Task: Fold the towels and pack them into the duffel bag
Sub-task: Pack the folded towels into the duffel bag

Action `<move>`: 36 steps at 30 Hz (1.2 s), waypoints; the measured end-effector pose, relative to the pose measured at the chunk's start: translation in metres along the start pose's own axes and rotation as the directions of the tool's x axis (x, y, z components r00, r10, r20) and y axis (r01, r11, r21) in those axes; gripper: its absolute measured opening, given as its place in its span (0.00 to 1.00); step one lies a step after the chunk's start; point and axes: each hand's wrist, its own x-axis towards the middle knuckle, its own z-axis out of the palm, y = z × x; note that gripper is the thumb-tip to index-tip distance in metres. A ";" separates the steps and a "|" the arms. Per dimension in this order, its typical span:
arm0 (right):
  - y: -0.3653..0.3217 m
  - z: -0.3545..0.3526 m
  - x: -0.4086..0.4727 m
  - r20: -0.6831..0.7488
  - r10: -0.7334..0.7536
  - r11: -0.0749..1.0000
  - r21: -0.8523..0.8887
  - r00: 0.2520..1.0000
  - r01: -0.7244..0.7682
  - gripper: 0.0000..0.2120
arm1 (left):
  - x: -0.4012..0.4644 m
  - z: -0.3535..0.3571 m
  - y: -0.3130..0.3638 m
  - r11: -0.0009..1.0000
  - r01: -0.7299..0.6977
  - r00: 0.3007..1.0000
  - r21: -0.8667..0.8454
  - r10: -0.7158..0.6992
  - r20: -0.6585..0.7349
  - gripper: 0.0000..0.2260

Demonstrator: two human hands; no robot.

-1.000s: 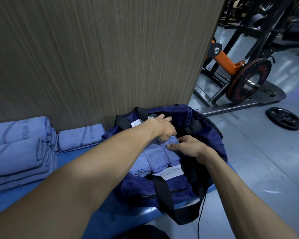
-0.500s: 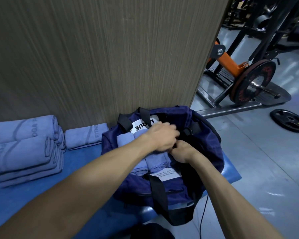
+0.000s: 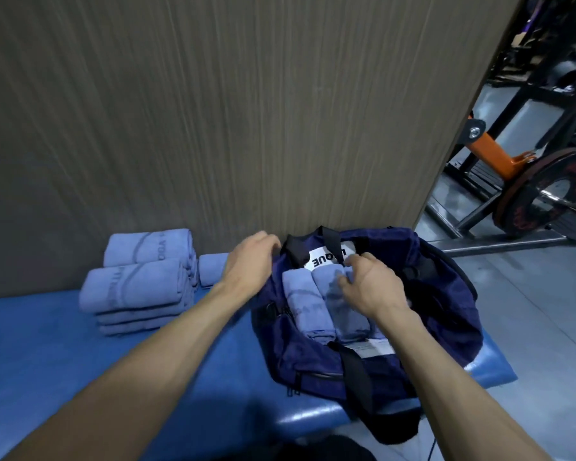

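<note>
A navy duffel bag (image 3: pixel 446 294) lies open on the right end of a blue padded bench (image 3: pixel 47 361). Folded light-blue towels (image 3: pixel 301 294) stand side by side inside it, below a white label (image 3: pixel 323 259). My right hand (image 3: pixel 366 287) is over the rightmost packed towel, its bent fingertips pressing on the cloth. My left hand (image 3: pixel 250 261) hovers at the bag's left rim with loosely curled fingers and nothing seen in it. A stack of folded towels (image 3: pixel 133 287) lies on the bench to the left, and one small folded towel (image 3: pixel 212 269) sits between stack and bag.
A tall wood-grain panel (image 3: pixel 246 111) rises right behind the bench. To the right is grey floor (image 3: pixel 529 311) with a weight machine and its plate (image 3: pixel 546 194). A black bag strap (image 3: pixel 356 377) hangs over the bench's front edge.
My left hand has come out of the bag and moved left to its rim. My right hand has stayed on the packed towels. The view has swung left.
</note>
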 end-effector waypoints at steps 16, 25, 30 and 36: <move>-0.009 0.014 -0.014 0.019 0.002 0.997 0.074 1.000 -0.004 0.19 | 0.031 -0.015 -0.045 0.837 -0.004 0.820 0.547 -0.311 0.481 0.25; -0.007 0.015 -0.023 0.047 -0.015 0.993 0.120 0.999 0.009 0.19 | 0.028 -0.018 -0.039 0.910 0.087 0.805 0.406 -0.304 0.509 0.26; 0.003 0.007 -0.027 0.031 -0.026 0.981 0.193 0.999 0.020 0.21 | 0.037 -0.049 -0.020 0.896 -0.025 0.912 0.444 -0.161 0.378 0.15; 0.011 -0.006 -0.025 -0.183 -0.081 0.886 0.438 0.980 0.155 0.21 | 0.059 -0.102 0.055 0.785 -0.228 0.931 0.576 0.002 0.366 0.13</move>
